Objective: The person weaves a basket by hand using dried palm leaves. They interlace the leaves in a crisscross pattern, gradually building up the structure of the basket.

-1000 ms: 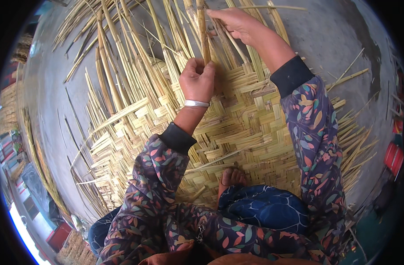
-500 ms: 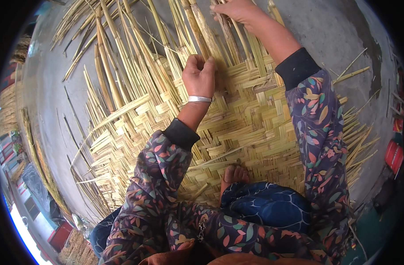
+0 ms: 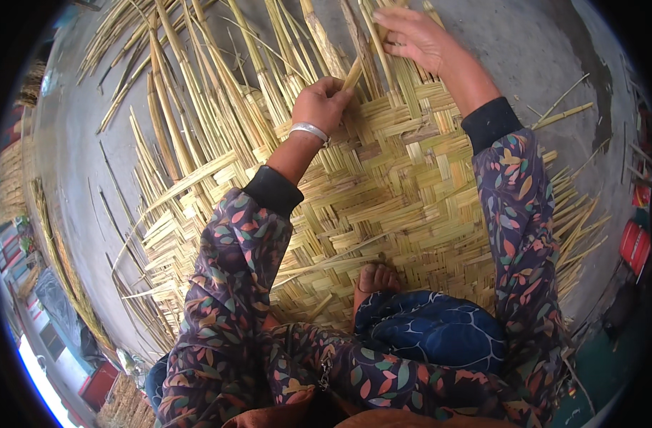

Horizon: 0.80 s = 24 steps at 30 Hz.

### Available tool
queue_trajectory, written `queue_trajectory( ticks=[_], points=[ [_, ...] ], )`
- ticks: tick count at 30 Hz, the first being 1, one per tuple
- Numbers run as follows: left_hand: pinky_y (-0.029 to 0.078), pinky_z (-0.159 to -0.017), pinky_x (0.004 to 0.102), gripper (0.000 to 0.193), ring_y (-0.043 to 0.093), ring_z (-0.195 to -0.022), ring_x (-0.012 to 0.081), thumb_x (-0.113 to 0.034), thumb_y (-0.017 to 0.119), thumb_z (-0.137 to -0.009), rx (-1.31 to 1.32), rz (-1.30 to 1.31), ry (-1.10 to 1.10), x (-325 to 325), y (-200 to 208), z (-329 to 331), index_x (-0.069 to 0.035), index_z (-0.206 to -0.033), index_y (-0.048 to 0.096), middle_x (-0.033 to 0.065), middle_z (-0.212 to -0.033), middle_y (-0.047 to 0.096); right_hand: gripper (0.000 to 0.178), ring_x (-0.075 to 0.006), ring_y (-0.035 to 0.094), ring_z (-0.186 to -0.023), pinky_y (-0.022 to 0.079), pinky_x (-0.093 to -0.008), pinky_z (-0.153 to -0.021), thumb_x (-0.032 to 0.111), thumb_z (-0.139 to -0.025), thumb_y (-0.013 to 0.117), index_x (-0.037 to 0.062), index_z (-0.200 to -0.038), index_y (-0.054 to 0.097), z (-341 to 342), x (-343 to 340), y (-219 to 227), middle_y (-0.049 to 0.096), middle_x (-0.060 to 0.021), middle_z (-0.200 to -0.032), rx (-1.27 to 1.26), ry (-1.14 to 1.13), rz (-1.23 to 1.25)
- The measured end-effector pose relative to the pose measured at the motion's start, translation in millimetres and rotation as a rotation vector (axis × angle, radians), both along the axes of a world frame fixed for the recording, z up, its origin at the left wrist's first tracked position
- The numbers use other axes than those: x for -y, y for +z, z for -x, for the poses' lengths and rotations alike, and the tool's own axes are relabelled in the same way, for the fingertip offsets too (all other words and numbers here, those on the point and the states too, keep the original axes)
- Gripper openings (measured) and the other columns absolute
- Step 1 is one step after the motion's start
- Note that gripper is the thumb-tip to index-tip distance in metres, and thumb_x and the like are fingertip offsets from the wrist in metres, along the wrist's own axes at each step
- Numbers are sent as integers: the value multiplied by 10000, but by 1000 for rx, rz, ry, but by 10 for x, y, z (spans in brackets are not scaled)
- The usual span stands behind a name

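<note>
A woven mat of split yellow-green reeds (image 3: 383,192) spreads in front of me, its long loose strips (image 3: 219,93) fanning out past the far edge. My left hand (image 3: 320,107), with a silver bracelet at the wrist, is closed at that edge. Between its thumb and fingers a short length of flat reed strip (image 3: 353,73) shows, slanting up. Farther off and to the right, my right hand (image 3: 420,44) has its fingers stretched out and apart over the upright strips. Its fingertips are close to one strip (image 3: 380,53); whether they touch it I cannot tell.
My bare foot (image 3: 377,278) rests on the mat's near part. Grey floor (image 3: 518,57) surrounds the mat. A bundle of long stalks (image 3: 65,264) lies at the left, loose stalks (image 3: 565,116) at the right. A red container (image 3: 634,246) stands at the far right.
My right hand has opened and moved right and slightly nearer. My left hand has turned, and a lifted reed strip now shows in its fingers.
</note>
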<state>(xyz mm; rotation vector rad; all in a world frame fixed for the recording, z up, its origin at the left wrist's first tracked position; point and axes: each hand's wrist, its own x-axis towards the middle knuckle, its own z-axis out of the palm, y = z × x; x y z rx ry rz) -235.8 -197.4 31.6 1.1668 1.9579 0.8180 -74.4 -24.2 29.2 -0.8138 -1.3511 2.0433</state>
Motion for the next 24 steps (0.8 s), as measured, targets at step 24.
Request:
queue_trajectory(
  ticks=[24],
  points=[
    [547,-556,298,463,697,-695,230,-103,597,-862,207,-82,123,-547,180,-227,95,-1258,464,195,-978,672,185,-90,618,-610,450,-214,-507,123,-900,583,31,-1054,628,-651,885,-434,665,-51,-848,355,-536,-107]
  ],
)
